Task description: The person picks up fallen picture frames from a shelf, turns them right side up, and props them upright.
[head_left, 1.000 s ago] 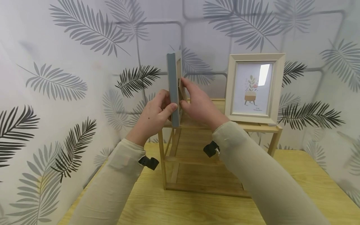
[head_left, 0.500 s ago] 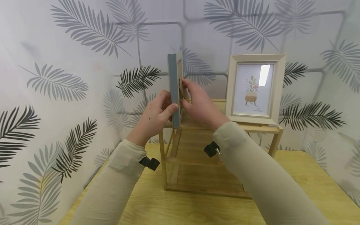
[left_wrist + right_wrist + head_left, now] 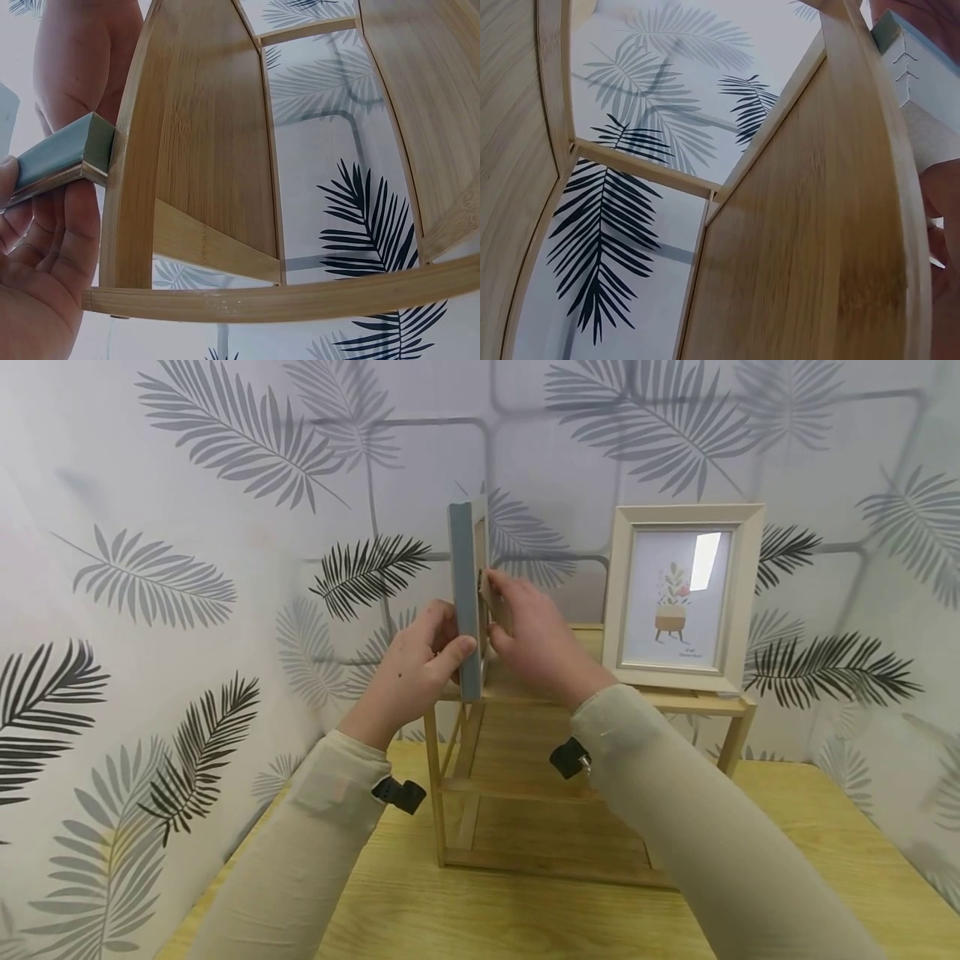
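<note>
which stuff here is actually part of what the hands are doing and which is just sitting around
In use:
- grey picture frame, held upright and edge-on at the shelf's top left corner
- left hand, gripping the frame's lower edge
- right hand, fingers at the frame's back
- bamboo shelf, with the frame at its top

Just sitting:
- cream picture frame, standing on the shelf top
- wooden table

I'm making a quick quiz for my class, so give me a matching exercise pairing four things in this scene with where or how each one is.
Things:
1. grey-blue picture frame
2. cream picture frame
3. bamboo shelf
4. left hand

States:
A. stands on the wooden table
B. stands upright on the shelf's right side, print facing out
C. grips the grey-blue frame's lower edge
D. held edge-on between both hands

Pairs: 1-D, 2-B, 3-A, 4-C
</note>
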Demonstrator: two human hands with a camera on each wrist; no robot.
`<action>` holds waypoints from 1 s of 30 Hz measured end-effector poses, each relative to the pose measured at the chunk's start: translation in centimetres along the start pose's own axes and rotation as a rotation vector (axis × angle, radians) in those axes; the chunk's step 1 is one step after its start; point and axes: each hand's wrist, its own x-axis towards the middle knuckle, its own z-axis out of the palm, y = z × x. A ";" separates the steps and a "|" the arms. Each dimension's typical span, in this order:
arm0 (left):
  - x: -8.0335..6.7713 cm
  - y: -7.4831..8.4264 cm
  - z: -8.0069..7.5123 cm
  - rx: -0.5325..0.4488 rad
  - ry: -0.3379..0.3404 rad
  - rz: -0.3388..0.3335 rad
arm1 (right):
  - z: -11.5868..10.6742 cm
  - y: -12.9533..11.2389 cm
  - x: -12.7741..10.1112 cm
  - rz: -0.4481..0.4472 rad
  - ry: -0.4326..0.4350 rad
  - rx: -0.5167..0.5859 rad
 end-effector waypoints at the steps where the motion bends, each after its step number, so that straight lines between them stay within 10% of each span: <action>1: 0.0 0.0 0.0 -0.005 -0.002 -0.001 | 0.0 0.0 0.0 0.001 0.002 -0.007; 30: 0.0 0.1 -0.1 -0.022 -0.027 -0.021 | -1.0 -0.2 -0.5 0.011 -0.008 -0.115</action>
